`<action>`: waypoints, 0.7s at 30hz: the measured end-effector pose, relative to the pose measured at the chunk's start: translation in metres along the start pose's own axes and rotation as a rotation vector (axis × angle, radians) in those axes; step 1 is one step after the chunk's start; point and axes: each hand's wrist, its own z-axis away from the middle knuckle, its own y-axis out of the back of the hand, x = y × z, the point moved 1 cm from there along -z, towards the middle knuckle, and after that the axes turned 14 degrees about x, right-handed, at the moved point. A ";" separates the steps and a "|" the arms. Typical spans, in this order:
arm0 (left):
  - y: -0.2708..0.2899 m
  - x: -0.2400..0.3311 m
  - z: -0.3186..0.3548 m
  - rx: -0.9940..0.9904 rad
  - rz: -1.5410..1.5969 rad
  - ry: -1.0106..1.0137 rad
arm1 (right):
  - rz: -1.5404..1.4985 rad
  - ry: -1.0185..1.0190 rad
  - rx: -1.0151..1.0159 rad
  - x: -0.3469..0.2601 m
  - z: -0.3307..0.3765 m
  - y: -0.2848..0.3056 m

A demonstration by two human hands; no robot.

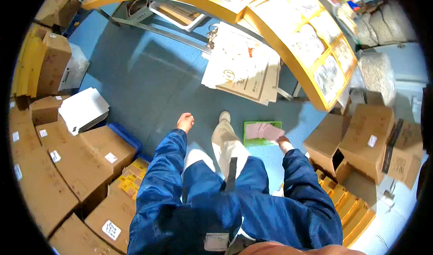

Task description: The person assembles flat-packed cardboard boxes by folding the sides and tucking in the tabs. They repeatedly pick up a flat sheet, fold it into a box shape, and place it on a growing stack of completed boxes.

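Two hands were seen from above, both reaching out of blue sleeves over a blue floor (149, 79). The right hand (283, 140) was closed on a green tray (262, 133) that carried pinkish sheets (265, 131), its fingers mostly hidden beneath the tray's right corner; the tray was held level just ahead of the right knee and beside a pale shoe (224, 116). The left hand (185, 121) was held loosely curled and empty, well apart from the tray, above bare floor. To the left, brown cardboard boxes (85, 158) were stacked close together, with a stack of white flat sheets (83, 108) lying on one of them and a blue crate (124, 135) partly covered by another. To the right, more cardboard boxes (367, 140) were piled near yellow dividers (349, 207). Ahead, a yellow-edged table (293, 61) was loaded with printed sheets, and a heap of white papers and flattened cardboard (241, 70) was propped under its edge.
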 end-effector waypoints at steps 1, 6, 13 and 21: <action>-0.016 0.008 -0.025 0.032 -0.079 -0.050 | -0.125 0.011 0.297 -0.004 -0.030 0.004; -0.103 0.068 -0.111 0.019 -0.250 -0.352 | 0.399 0.426 0.246 0.041 -0.203 0.032; -0.164 0.017 -0.238 0.211 -0.545 -0.603 | -0.253 -0.333 0.225 -0.027 -0.352 -0.030; -0.242 0.082 -0.261 0.155 -0.464 -0.425 | -0.744 -0.550 0.171 0.038 -0.425 0.007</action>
